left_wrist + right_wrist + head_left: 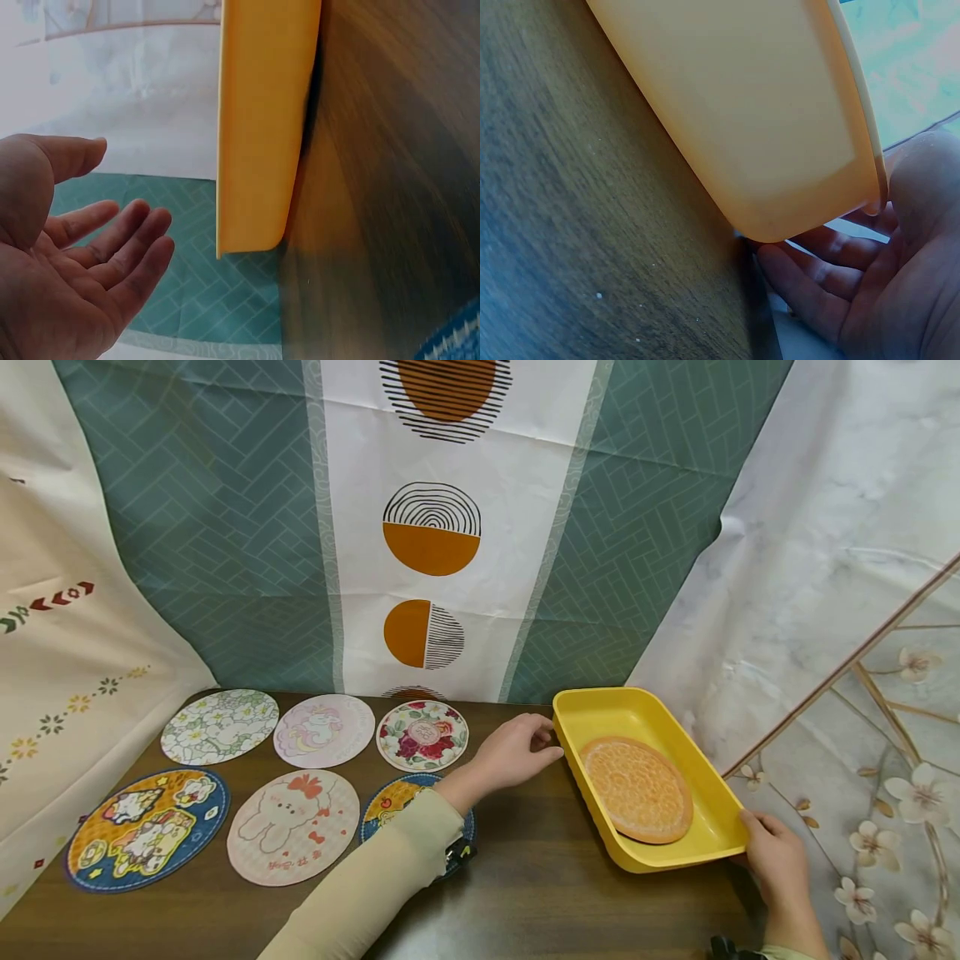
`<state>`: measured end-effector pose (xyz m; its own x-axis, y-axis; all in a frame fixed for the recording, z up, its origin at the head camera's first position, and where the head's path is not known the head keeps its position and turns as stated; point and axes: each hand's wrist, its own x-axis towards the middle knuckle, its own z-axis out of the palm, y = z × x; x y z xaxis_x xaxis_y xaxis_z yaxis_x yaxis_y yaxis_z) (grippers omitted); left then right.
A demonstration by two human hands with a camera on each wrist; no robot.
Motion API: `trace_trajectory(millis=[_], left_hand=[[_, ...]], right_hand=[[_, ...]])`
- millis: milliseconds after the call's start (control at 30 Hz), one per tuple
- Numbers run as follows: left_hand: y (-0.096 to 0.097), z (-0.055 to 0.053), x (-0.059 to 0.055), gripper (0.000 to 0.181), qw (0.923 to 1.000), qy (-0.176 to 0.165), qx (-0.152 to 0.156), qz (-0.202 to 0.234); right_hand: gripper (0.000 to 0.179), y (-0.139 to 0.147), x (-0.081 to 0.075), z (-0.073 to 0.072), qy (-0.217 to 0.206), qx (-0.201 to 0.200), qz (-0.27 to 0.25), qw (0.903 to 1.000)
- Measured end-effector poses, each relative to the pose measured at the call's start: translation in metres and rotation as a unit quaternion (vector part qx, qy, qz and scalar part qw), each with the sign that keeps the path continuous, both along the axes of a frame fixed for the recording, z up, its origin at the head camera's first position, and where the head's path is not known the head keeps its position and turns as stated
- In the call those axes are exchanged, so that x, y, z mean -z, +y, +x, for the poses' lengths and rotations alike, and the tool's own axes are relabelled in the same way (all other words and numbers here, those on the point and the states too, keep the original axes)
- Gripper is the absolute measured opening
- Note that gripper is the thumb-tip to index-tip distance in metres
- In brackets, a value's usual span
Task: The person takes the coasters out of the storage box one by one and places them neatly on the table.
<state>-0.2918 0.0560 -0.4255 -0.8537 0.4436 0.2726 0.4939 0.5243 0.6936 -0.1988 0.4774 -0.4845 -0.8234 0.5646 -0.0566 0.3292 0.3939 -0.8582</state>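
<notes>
A yellow rectangular tray (708, 752) stands on the dark wooden table at the right. Inside it lies a round orange-tan mat (637, 787) with a mottled print. My right hand (777, 858) grips the tray's near right corner; in the right wrist view the thumb is over the rim and the fingers reach beneath the corner. Beside the tray's left wall is my left hand (513, 750), fingers loosely bent and holding nothing. In the left wrist view a gap shows between the left hand (82, 240) and the tray's wall (262, 135).
Several round printed mats lie in two rows at the left, among them a floral one (422, 737), a pink rabbit one (292, 839) and a blue-rimmed one (150, 831). My left forearm partly covers another blue-rimmed mat (390, 802). Patterned cloths (435, 610) hang around the table.
</notes>
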Motion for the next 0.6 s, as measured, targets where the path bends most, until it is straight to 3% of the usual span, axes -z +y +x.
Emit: trace_trajectory(millis=[600], left_hand=[[0.035, -0.008, -0.005, 0.054, 0.9998, 0.013, 0.006, -0.016]], right_hand=[[0.062, 0.001, 0.000, 0.001, -0.004, -0.002, 0.004, 1.0000]])
